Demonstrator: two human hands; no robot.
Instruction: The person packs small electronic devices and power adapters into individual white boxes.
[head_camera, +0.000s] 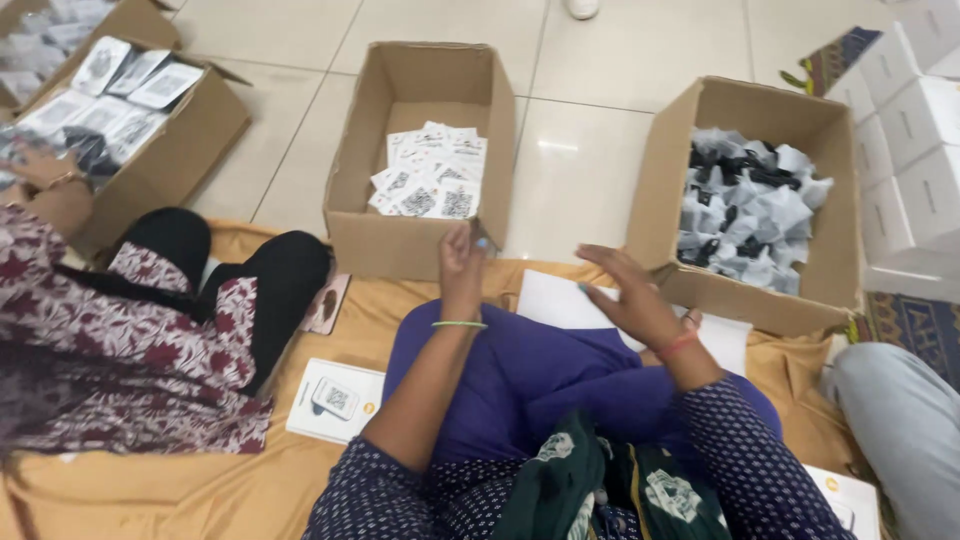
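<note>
The left hand (462, 262) is raised at the near wall of the middle box (415, 235), fingers drawn together at the rim; a small pale item may be pinched at the fingertips, but the blur makes this impossible to confirm. The right hand (625, 293) hovers flat and spread, palm down, holding nothing, above a white sheet (560, 300) lying on the tan cloth (150, 480) between the middle box and the right box (680, 170). The cards (430, 175) lie in a loose, fanned heap on the floor of the middle box, toward its far half, just beyond the left hand. Appearance: small white rectangles, each bearing a square black printed code, overlapping at varied angles. Handling estimate: thin and very light, flexible rather than rigid, smooth-faced and liable to slide against each other; not fragile, but easily creased. Recommended grip: pinch a single card by a free edge or corner with thumb and forefinger, lifting from the top of the heap so neighbours are not dragged along. The right box holds soft grey-and-black pouches (750, 215), well apart from the cards. At far left, a neighbouring person in a patterned garment (120, 330) reaches into another box (160, 150) of packets.
</note>
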